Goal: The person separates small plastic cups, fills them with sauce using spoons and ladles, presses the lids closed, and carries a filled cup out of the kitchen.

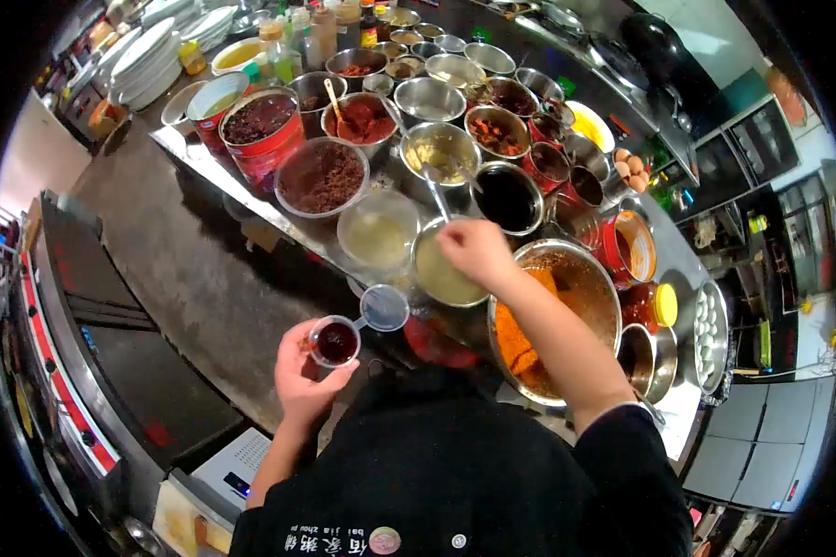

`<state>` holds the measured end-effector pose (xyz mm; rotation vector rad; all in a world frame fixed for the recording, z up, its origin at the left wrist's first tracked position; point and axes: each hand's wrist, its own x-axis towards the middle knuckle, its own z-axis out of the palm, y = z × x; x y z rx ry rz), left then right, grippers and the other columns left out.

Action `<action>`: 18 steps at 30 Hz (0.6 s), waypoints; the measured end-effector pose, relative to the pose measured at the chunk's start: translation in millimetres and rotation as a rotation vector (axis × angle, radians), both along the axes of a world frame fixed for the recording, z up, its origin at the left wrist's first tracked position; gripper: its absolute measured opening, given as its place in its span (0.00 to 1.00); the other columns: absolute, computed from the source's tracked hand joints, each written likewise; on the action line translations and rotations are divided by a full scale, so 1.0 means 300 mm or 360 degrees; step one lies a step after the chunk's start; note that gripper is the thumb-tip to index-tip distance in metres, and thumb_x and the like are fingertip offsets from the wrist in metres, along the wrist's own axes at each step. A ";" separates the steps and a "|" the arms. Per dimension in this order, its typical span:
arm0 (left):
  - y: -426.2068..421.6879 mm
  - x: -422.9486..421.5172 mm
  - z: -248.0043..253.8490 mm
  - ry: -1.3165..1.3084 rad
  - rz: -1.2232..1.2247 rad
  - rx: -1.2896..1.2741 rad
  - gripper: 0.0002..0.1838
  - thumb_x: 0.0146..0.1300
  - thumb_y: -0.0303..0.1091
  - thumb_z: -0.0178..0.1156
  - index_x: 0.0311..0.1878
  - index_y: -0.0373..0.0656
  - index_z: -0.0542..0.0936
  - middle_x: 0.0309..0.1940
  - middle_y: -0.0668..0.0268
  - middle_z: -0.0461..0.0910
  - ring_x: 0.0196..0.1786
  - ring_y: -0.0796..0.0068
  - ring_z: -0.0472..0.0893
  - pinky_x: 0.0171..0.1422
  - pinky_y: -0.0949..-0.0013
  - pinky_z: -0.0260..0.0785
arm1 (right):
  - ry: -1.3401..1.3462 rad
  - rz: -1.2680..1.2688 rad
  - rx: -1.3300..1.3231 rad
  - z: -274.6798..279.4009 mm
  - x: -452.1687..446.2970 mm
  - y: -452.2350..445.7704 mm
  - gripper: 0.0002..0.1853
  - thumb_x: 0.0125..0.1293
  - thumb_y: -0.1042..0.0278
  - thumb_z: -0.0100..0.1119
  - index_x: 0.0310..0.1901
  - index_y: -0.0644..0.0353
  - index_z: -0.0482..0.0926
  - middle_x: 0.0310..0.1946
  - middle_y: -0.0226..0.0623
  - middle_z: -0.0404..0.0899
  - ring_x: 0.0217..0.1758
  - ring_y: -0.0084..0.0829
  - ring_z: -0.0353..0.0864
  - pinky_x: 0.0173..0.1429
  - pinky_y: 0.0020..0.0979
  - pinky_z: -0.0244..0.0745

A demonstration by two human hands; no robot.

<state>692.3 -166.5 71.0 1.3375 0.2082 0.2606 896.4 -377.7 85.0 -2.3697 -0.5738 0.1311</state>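
Observation:
My left hand (308, 369) is wrapped round a small clear plastic cup (335, 343) with dark red liquid inside. The cup's round lid (385, 308) hangs open on its right side. Over a container of pale grey-green contents (448, 271), my right hand (478, 249) is closed on the handle of a metal spoon (436, 193), which slants up toward a steel bowl of chopped yellowish contents (439, 151). Just left of that hand is a tub of cloudy pale liquid (378, 229). A bowl of black liquid (507, 199) stands behind it.
A large steel bowl with orange powder (567, 271) lies under my right forearm. Tubs of dark red paste (321, 176), red cans (263, 130), a yellow-lidded jar (648, 306) and eggs (632, 172) crowd the steel table. Stacked plates (146, 61) stand at the back left.

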 end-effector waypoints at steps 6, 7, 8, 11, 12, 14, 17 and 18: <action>0.100 -0.077 0.012 0.0006 0.0275 0.0191 0.32 0.42 0.19 0.70 0.53 0.37 0.68 0.50 0.60 0.73 0.52 0.70 0.74 0.60 0.67 0.67 | 0.0631 0.0698 -0.0661 -0.203 -0.188 0.161 0.24 0.60 0.52 0.52 0.30 0.73 0.79 0.32 0.56 0.80 0.40 0.42 0.81 0.46 0.41 0.75; 0.115 -0.082 0.011 0.0037 0.0303 0.0238 0.32 0.42 0.19 0.70 0.53 0.37 0.68 0.50 0.60 0.72 0.52 0.71 0.74 0.60 0.68 0.66 | 0.0715 0.0661 -0.0809 -0.218 -0.226 0.181 0.26 0.60 0.51 0.52 0.35 0.76 0.77 0.40 0.59 0.77 0.48 0.46 0.76 0.52 0.42 0.71; 0.121 -0.082 0.009 0.0069 0.0344 0.0241 0.32 0.43 0.20 0.69 0.53 0.37 0.68 0.49 0.60 0.73 0.52 0.71 0.75 0.60 0.68 0.66 | 0.0795 0.0623 -0.0954 -0.227 -0.253 0.196 0.29 0.59 0.50 0.52 0.40 0.79 0.75 0.47 0.62 0.74 0.56 0.51 0.71 0.58 0.44 0.67; 0.131 -0.067 0.023 0.0095 0.0360 0.0213 0.32 0.43 0.20 0.69 0.54 0.37 0.67 0.49 0.61 0.73 0.52 0.72 0.75 0.59 0.68 0.66 | 0.0759 0.0278 -0.0789 -0.279 -0.275 0.190 0.39 0.59 0.51 0.54 0.57 0.82 0.59 0.58 0.66 0.62 0.65 0.56 0.59 0.69 0.44 0.54; 0.132 -0.064 0.026 0.0081 0.0347 0.0176 0.32 0.43 0.20 0.69 0.55 0.36 0.67 0.50 0.61 0.73 0.53 0.71 0.74 0.60 0.68 0.65 | 0.0764 -0.0002 -0.0505 -0.285 -0.279 0.188 0.41 0.58 0.52 0.54 0.60 0.83 0.53 0.60 0.67 0.58 0.66 0.56 0.57 0.72 0.43 0.49; 0.131 -0.055 0.027 0.0077 0.0309 0.0150 0.32 0.44 0.20 0.68 0.55 0.35 0.67 0.51 0.61 0.72 0.54 0.71 0.74 0.61 0.68 0.64 | 0.0787 -0.0082 -0.0482 -0.301 -0.281 0.191 0.43 0.58 0.54 0.54 0.62 0.82 0.49 0.60 0.68 0.58 0.67 0.56 0.57 0.72 0.42 0.49; 0.133 -0.034 0.028 0.0020 0.0228 0.0146 0.33 0.43 0.18 0.68 0.55 0.37 0.67 0.49 0.61 0.74 0.52 0.71 0.74 0.59 0.69 0.66 | 0.0720 -0.0204 -0.0426 -0.301 -0.284 0.195 0.44 0.57 0.54 0.55 0.62 0.84 0.48 0.61 0.67 0.57 0.67 0.57 0.56 0.72 0.41 0.49; 0.138 -0.027 0.027 0.0014 0.0214 0.0146 0.33 0.43 0.18 0.68 0.55 0.37 0.67 0.49 0.61 0.74 0.52 0.71 0.74 0.59 0.69 0.66 | 0.0716 -0.0218 -0.0422 -0.307 -0.288 0.195 0.44 0.57 0.54 0.55 0.62 0.84 0.48 0.61 0.67 0.57 0.67 0.57 0.56 0.72 0.41 0.49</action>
